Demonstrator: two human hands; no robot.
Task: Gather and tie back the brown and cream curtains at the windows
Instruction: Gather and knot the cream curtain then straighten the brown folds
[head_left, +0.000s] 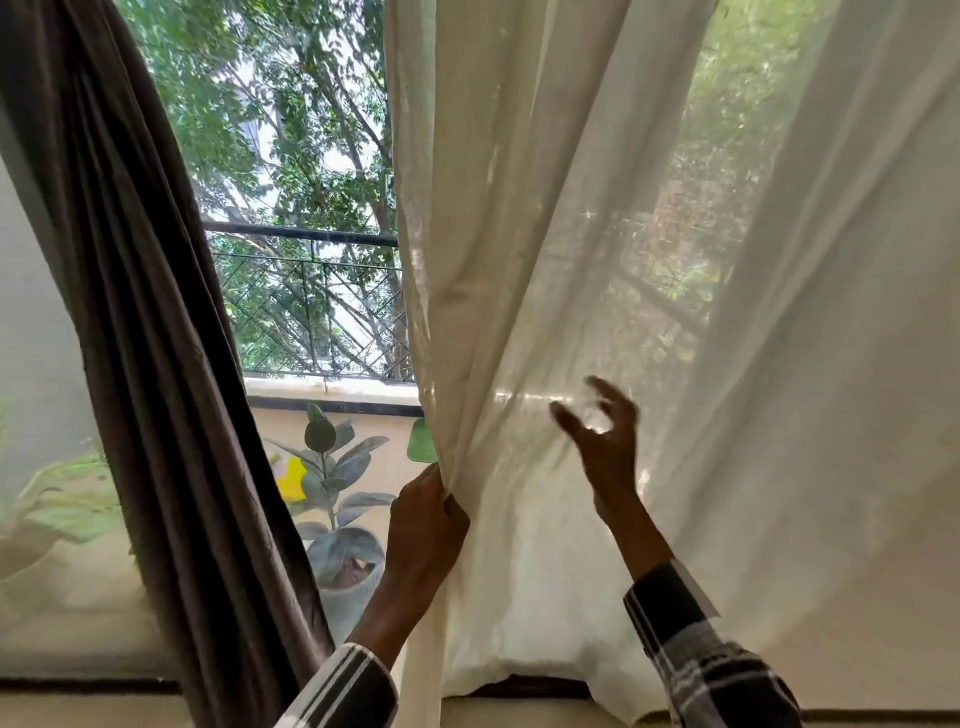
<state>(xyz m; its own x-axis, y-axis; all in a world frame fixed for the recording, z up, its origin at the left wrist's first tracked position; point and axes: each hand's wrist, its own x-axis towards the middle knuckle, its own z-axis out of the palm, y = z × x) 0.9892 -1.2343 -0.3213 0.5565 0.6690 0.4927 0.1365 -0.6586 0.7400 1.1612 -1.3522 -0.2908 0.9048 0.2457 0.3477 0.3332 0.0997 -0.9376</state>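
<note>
No readable text, label, brand or number shows anywhere.

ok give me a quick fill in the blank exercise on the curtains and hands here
1. The left hand grips the edge of the sheer ____ curtain.
2. The right hand holds ____, its fingers spread in front of that curtain.
3. The heavy brown fabric curtain hangs on the ____ side of the window.
4. Outside, a potted plant with large ____ leaves stands below the black metal railing.

Missing words: cream; nothing; left; green
</note>
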